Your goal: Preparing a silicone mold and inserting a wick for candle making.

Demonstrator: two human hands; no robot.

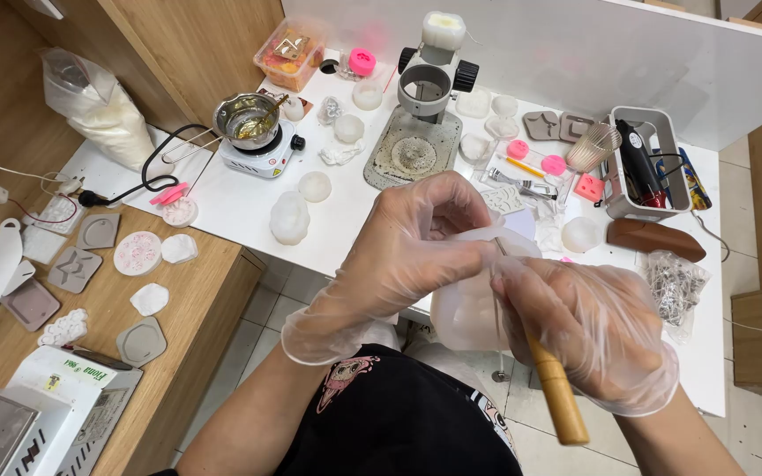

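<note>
The fingers [474,251] of the left hand [416,251] are closed around the upper edge of a soft translucent white mould [465,313], pinching it between thumb and fingertips. The fingers of the right hand [588,330] are closed on a wooden-handled pick [556,388], held like a pen, and its thin metal tip meets the mould near the left fingertips. Both hands wear thin clear gloves.

It seems the tip is working at the edge of the mould, so I think the pick should be kept shallow and moved slowly, while the left hand keeps the soft wall steady; a deep push could tear it.

The mould is held in the air, near the person's body, in front of the near edge of the white surface [240,207]. The left forearm comes up from the near left and its wrist bends inward. The right forearm comes from the near right, with the handle pointing down toward the person.
</note>
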